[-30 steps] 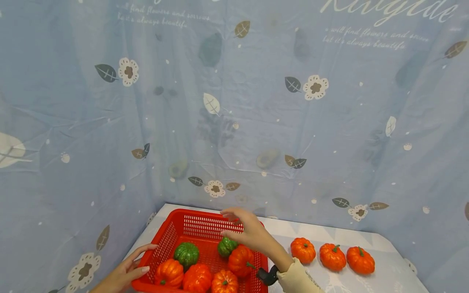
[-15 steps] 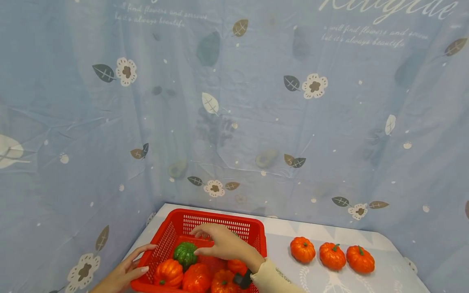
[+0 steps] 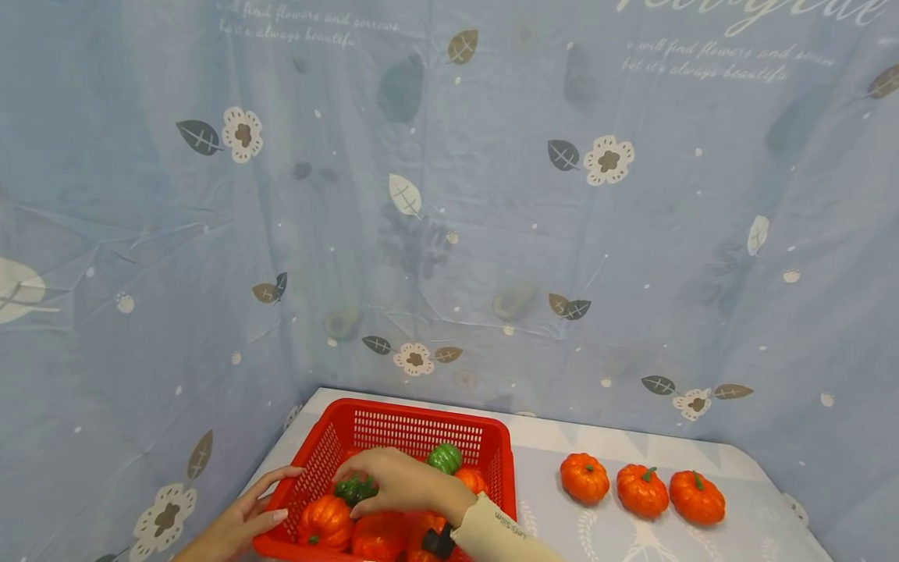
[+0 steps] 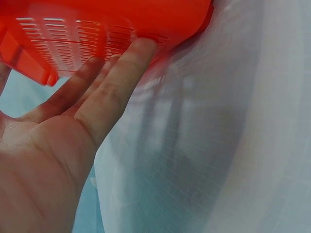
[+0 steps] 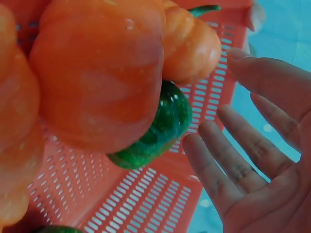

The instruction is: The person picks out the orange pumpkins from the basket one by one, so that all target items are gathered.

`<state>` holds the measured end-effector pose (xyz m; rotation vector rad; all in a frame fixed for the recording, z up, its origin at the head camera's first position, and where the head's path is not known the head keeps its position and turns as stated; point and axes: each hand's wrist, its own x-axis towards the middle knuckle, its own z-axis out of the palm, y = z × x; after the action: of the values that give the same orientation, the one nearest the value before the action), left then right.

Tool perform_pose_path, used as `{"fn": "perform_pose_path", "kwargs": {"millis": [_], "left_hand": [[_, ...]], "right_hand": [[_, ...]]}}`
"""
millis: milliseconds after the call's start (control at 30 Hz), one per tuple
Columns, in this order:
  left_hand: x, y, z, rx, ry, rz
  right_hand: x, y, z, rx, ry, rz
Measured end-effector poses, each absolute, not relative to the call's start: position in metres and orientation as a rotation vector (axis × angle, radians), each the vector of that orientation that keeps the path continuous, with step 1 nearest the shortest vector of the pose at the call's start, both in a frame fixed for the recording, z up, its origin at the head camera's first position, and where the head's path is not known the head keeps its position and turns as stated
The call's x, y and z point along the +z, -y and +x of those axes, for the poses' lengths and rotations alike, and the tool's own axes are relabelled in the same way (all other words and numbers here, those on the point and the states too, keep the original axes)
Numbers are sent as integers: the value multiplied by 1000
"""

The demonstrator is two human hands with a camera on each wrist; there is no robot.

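Note:
A red plastic basket (image 3: 428,407) with slotted walls holds orange and green pumpkins. My left hand (image 3: 242,521) is at its left side; the left wrist view shows nearly straight fingers (image 4: 109,97) touching the outer wall. Over the basket, my right hand (image 3: 400,482) reaches down with spread fingers beside a green pumpkin (image 3: 354,489). In the right wrist view the fingertips stand a little apart from that green pumpkin (image 5: 175,114), and the palm holds nothing. An orange pumpkin (image 3: 325,523) lies just in front of it. The right hand and forearm partly cover other pumpkins.
Another green pumpkin (image 3: 445,458) sits near the basket's back right corner. On the white table (image 3: 541,445) to the right, three orange pumpkins (image 3: 642,490) stand in a row. A blue patterned curtain (image 3: 492,234) hangs behind and along the left.
My right hand has moved left across the basket and lowered toward the green pumpkin, uncovering the other green one at the back right. The left hand stays at the basket's side.

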<state>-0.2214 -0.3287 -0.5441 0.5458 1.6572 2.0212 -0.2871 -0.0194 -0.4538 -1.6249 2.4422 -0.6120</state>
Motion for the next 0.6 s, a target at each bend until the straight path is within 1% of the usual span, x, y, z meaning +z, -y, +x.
{"fn": "perform_pose_path", "kwargs": {"millis": [167,600], "left_hand": [[-543,328,-221,2020,-1642,569],[-542,326,-218,2021,-1643,525]], "right_hand": [[-458,31,-287,-475,-2464,-1659],[-472,61,-277,-209,-2416,-1709]]}}
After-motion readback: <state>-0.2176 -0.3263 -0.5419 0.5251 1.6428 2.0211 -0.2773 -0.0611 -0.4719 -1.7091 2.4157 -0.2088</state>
